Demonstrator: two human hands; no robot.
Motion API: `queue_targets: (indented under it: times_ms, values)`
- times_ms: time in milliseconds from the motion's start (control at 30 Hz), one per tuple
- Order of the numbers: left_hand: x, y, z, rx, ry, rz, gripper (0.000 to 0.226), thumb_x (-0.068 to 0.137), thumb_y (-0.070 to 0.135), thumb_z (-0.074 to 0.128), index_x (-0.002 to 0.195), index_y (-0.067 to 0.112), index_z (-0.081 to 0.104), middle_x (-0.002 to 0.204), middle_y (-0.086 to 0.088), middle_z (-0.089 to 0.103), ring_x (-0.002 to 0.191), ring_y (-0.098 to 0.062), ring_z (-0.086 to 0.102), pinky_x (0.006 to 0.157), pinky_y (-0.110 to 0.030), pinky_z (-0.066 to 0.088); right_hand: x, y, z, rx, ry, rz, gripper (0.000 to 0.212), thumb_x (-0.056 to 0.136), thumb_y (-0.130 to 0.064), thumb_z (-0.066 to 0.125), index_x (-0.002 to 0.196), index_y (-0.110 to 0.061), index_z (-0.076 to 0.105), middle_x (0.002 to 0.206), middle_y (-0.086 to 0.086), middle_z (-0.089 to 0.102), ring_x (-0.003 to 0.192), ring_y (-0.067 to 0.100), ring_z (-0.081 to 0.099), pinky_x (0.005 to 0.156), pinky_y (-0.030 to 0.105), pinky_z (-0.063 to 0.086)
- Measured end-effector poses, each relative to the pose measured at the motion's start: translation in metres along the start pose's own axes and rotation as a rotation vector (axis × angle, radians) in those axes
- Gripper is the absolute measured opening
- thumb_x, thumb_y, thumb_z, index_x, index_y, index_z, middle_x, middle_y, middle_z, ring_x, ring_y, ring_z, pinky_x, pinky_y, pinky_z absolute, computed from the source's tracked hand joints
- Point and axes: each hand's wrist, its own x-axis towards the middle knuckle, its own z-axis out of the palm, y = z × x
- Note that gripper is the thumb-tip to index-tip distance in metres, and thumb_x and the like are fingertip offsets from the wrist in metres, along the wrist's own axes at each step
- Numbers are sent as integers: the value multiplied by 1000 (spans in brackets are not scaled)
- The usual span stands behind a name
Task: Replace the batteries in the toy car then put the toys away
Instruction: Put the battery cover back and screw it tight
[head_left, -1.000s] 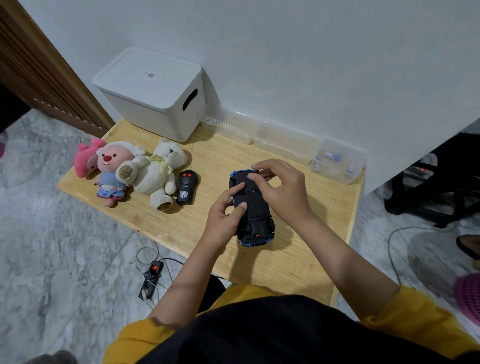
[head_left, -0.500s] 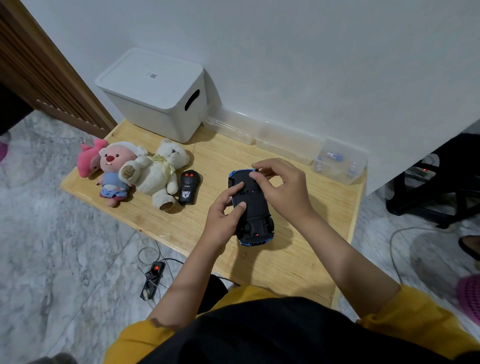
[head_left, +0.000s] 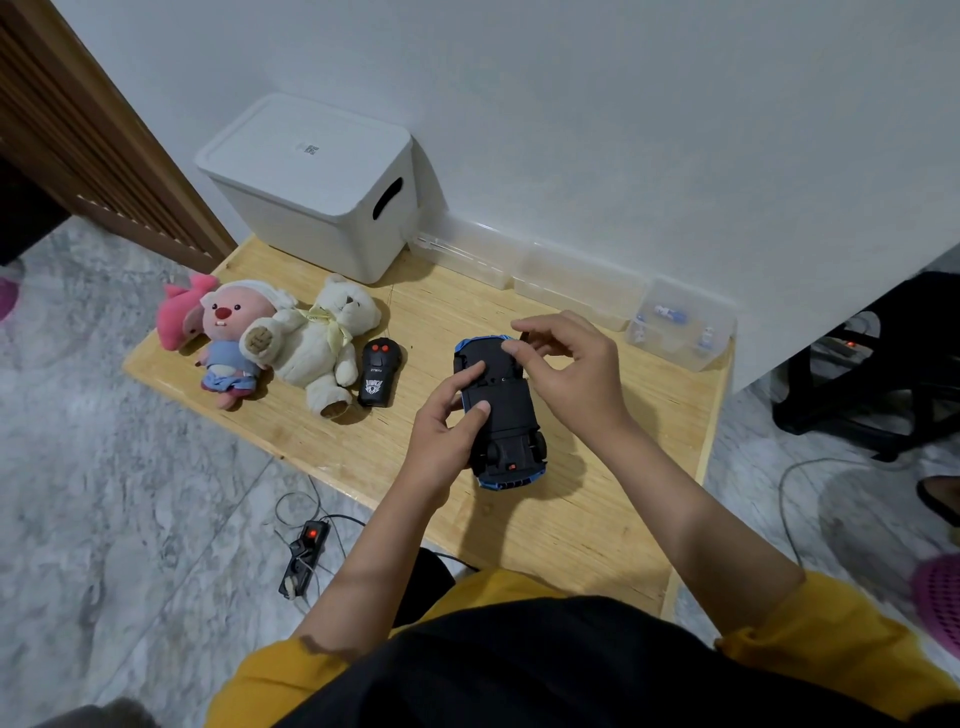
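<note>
Wooden worktop (head_left: 597, 530) against white wall. Toy car (head_left: 501, 410) lies belly-up mid-worktop; left hand (head_left: 441, 431) grips its side, right hand (head_left: 569, 371) pinches its far end. Remote (head_left: 378, 372), plush toys (head_left: 291, 340) left, white bin (head_left: 317, 182) behind.

a low wooden table (head_left: 597, 525) stands against a white wall (head_left: 623, 130) (grey marbled floor (head_left: 114, 493) around).

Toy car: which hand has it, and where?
The toy car lies upside down on the table. The left hand grips its left side, thumb on the underside; the right hand fingers pinch near its far end.
</note>
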Motion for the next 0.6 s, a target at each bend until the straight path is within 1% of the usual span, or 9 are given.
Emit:
queue_targets:
  times_ms: [67,133,233,300,367,433,500,567,600]
  values:
    - [1,0,-1,-3,5,-7,40,93,10,56,116,43,60,123,-10,54,117,-30,54,60,-31,56,-2,1,0,-6,1,14,17,83,-14,70,99,-14,72,94,-4,69,77,9,66,74,25,54]
    - [1,-1,-1,-5,4,-8,40,93,10,56,116,43,60,123,-12,54,116,-30,55,59,-31,55,-2,0,0,5,-8,40,21,85,-9,66,104,-14,71,96,-5,71,84,6,67,79,22,54]
    - [1,-3,-1,7,-3,-10,40,93,11,56,117,43,60,124,-12,54,116,-30,54,64,-36,58,-2,-2,0,46,-10,70,29,82,-5,69,107,-19,69,82,-4,70,78,7,67,78,18,51]
    - [2,-4,-1,13,-5,-12,40,93,11,56,117,43,61,124,-12,53,118,-30,53,67,-38,58,-1,-2,-1,41,-1,54,26,80,-6,72,101,-20,70,78,-5,68,74,7,65,74,18,51]
    - [2,-4,0,12,-6,-10,40,93,11,56,118,42,60,125,-12,52,118,-30,52,67,-38,58,0,-1,-1,27,16,19,16,79,-9,74,93,-16,73,82,-2,68,74,9,64,70,20,52]
    - [2,-3,-1,9,-3,-7,40,93,11,56,119,41,60,125,-12,52,118,-30,52,66,-37,58,0,0,-1,27,29,3,12,80,-11,74,92,-14,74,86,1,69,76,11,64,69,21,53]
    - [2,-2,-1,5,2,-13,40,93,11,56,119,41,60,126,-12,52,117,-30,53,64,-36,58,0,0,0,27,21,-12,15,82,-10,71,97,-12,73,92,1,69,79,10,65,71,19,52]
    - [2,-2,-1,1,5,-17,40,93,11,56,118,42,60,127,-12,52,117,-30,53,63,-36,57,-1,-1,0,26,-11,-3,21,85,-5,66,104,-12,71,97,-3,70,82,6,67,75,16,51]
    - [2,-2,-1,0,4,-17,40,93,11,56,118,42,60,127,-12,52,117,-30,53,63,-35,57,-1,-1,0,40,-23,16,24,85,-3,64,107,-12,70,97,-5,70,83,7,68,76,17,52]
